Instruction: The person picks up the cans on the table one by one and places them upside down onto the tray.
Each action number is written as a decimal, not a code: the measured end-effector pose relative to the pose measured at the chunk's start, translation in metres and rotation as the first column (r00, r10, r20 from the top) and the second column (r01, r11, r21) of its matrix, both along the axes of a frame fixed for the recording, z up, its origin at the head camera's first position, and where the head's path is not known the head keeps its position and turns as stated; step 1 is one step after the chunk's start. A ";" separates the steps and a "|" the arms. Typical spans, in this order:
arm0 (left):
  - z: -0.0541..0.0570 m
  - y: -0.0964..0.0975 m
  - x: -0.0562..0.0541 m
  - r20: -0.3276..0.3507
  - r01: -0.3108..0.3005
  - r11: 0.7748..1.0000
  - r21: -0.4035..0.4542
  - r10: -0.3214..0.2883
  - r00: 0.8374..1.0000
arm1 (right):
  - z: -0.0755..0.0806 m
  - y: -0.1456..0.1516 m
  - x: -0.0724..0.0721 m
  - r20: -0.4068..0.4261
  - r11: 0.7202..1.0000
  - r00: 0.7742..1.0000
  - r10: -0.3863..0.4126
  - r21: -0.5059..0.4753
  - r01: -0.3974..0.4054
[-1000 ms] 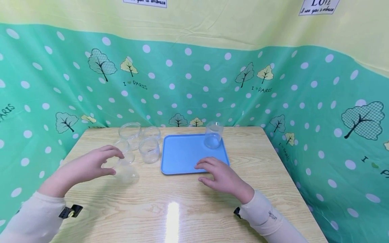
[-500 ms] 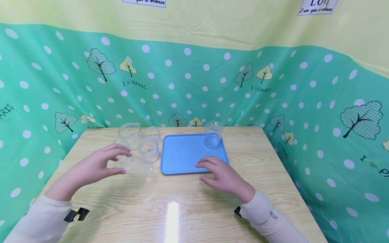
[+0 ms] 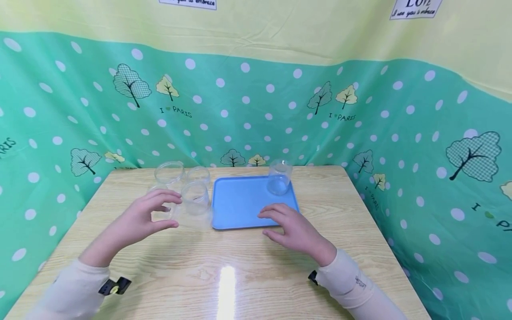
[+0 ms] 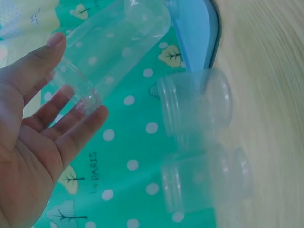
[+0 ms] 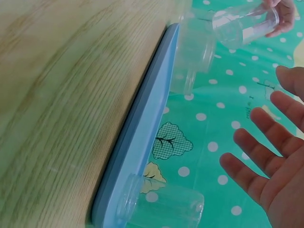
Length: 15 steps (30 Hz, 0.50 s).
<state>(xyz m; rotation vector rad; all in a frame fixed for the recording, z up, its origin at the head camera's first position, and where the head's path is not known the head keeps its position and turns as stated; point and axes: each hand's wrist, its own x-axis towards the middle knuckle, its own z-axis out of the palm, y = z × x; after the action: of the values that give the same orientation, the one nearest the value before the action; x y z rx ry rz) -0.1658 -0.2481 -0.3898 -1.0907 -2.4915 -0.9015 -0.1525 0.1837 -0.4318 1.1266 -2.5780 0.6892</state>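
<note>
My left hand [image 3: 138, 222] grips a clear plastic jar [image 4: 118, 47] by its rim, thumb on one side and fingers on the other. This jar is tilted, its base pointing toward the blue tray [image 3: 236, 206]; in the head view it is faint and overlaps the jar [image 3: 196, 198] standing left of the tray. My right hand [image 3: 296, 231] hovers over the tray's front right corner, fingers spread and slightly bent, holding nothing. At the tray's back right stands another clear jar [image 3: 278, 178].
Several clear jars stand on the wooden table [image 3: 180, 275] left of the tray, including a wide one [image 3: 170, 172] and a smaller one [image 3: 198, 174] at the back. One is partly hidden behind my left hand. A green dotted curtain [image 3: 240, 111] surrounds the table.
My left hand has moved right with the jar, bringing it from the left side of the table to close by the tray's left edge. My right hand has hardly moved.
</note>
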 end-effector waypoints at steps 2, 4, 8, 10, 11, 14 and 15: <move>-0.003 0.002 0.000 0.020 -0.003 0.999 0.035 0.002 1.000 | 0.000 0.000 0.000 0.003 1.000 1.000 0.003 -0.007 -0.003; -0.006 0.004 0.000 0.039 -0.006 0.998 0.066 0.003 0.999 | 0.000 0.000 0.000 0.008 1.000 1.000 0.004 -0.010 -0.004; -0.012 0.008 0.001 0.076 -0.020 0.992 0.126 0.011 0.997 | 0.000 0.000 -0.001 0.005 1.000 1.000 0.002 -0.013 -0.002; -0.015 0.011 0.001 0.097 -0.028 0.988 0.154 0.013 0.995 | 0.000 0.000 -0.001 0.000 1.000 1.000 0.002 -0.012 -0.002; -0.016 0.012 0.001 0.112 -0.030 0.985 0.172 0.010 0.994 | 0.000 0.000 -0.001 -0.003 1.000 1.000 0.002 -0.013 -0.002; -0.020 0.018 0.003 0.160 -0.038 0.975 0.220 0.003 0.987 | 0.001 0.000 -0.001 -0.009 1.000 1.000 0.007 -0.020 -0.007; -0.021 0.020 0.003 0.179 -0.039 0.970 0.239 -0.005 0.984 | 0.001 0.000 -0.002 -0.011 1.000 1.000 0.009 -0.022 -0.009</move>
<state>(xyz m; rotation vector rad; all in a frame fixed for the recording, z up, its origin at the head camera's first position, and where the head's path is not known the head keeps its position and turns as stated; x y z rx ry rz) -0.1626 -0.2284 -0.4110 -0.9438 -2.4398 -1.3102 -0.1542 0.1838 -0.4308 1.1324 -2.5516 0.7104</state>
